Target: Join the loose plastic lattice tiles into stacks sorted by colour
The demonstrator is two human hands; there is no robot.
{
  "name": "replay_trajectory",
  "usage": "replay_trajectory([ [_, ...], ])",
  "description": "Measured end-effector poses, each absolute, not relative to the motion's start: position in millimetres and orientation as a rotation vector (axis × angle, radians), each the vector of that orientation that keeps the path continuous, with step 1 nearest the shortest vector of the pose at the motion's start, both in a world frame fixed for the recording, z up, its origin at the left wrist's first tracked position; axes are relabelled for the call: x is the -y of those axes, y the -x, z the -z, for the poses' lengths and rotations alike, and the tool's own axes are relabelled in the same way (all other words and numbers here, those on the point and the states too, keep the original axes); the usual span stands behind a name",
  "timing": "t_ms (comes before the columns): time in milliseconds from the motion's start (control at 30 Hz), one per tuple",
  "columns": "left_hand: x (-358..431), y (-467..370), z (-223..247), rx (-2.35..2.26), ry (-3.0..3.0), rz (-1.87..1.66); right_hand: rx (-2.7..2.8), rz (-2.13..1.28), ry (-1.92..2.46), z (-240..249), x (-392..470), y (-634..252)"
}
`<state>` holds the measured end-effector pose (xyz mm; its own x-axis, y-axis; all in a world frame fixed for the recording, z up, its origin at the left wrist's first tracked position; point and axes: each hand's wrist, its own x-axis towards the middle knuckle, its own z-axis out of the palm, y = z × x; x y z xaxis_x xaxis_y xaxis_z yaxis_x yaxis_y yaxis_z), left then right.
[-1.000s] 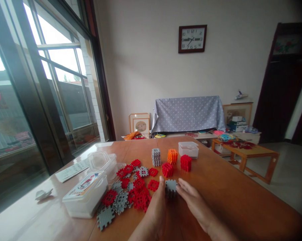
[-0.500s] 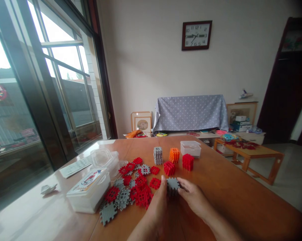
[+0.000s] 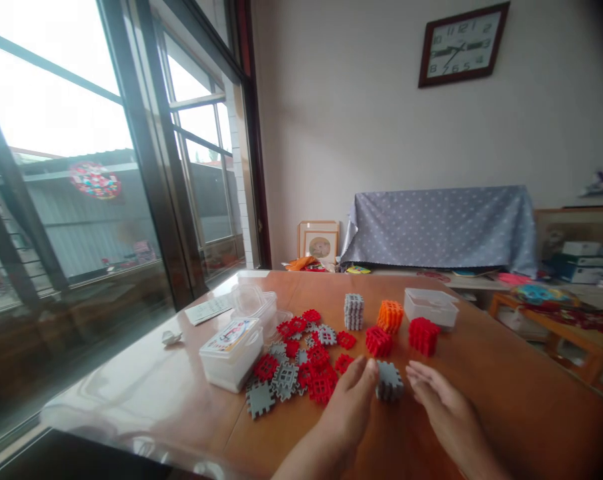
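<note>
A short stack of grey square pieces (image 3: 389, 381) sits on the table between my hands. My left hand (image 3: 352, 400) is at its left edge, fingers together, and whether it touches the stack is unclear. My right hand (image 3: 439, 400) is off the stack to the right, fingers extended, holding nothing. Behind stand a taller grey stack (image 3: 353, 312), an orange stack (image 3: 390, 317) and two red stacks, one nearer the middle (image 3: 379, 341) and one to the right (image 3: 424, 337). Loose red pieces (image 3: 321, 383) and grey pieces (image 3: 260, 398) lie heaped to the left.
A lidded plastic box (image 3: 231, 357) and clear containers (image 3: 254, 308) stand left of the heap. An open clear box (image 3: 431, 309) is at the back right. A paper sheet (image 3: 209, 310) and a crumpled wrapper (image 3: 171, 339) lie at the far left.
The view has turned left, so everything appears shifted right. My right hand has come away from the grey stack, leaving a gap between them.
</note>
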<state>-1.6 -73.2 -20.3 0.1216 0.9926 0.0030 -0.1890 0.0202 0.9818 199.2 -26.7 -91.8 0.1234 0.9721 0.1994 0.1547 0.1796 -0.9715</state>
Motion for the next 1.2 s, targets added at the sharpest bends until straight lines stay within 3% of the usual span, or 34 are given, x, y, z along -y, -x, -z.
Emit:
replay_trajectory([
  [133, 56.3, 40.2, 8.6, -1.232, -1.449, -1.209, 1.353, -0.744, 1.347, 90.2, 30.9, -202.6],
  [200, 43.8, 64.9, 1.1, -1.600, -1.738, -1.162, 1.375, -0.712, 1.402, 87.4, 33.9, -202.0],
  [367, 14.7, 117.0, -11.7, -2.351, -2.010, -0.477, 1.455, -0.658, 1.473, 87.3, 36.2, -199.9],
  [767, -16.4, 148.4, 7.7, -2.383, -1.916, -0.158, 1.488, -0.626, 1.494, 90.8, 33.3, -203.5],
  [1200, -21.4, 134.7, -6.0, -2.350, -2.073, -0.519, 1.499, -0.588, 1.421, 89.2, 34.3, -198.9],
])
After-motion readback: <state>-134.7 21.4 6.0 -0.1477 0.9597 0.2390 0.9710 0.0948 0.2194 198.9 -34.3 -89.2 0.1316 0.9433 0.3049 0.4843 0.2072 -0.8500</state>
